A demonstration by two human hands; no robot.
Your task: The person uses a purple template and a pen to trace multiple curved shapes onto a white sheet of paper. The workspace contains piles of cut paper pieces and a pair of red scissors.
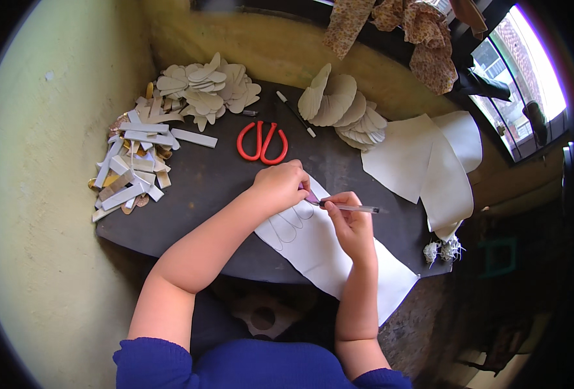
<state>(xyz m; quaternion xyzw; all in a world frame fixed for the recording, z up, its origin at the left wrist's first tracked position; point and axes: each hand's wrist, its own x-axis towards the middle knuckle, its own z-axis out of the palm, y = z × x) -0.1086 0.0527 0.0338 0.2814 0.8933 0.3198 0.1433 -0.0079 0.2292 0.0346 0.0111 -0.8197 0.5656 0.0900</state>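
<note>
A long white sheet (pixel 345 259) lies slantwise on the dark table, its near end reaching past the front edge. Rounded, petal-like outlines (pixel 287 227) are drawn on its left part. My left hand (pixel 280 186) rests at the sheet's far end, fingers bent and pressed on a small purple piece (pixel 311 197), mostly hidden beneath them. In my right hand (pixel 353 227) is a clear-barrelled pen (pixel 358 208), gripped near its tip. The tip meets the edge of the purple piece, close to my left fingertips.
Red-handled scissors (pixel 261 144) lie beyond my left hand, with a marker (pixel 296 113) to their right. Cut strips (pixel 131 162) heap at the left. Rounded cut pieces (pixel 206 87) and stacked ovals (pixel 339 104) sit at the back. Large white sheets (pixel 423 162) lie right.
</note>
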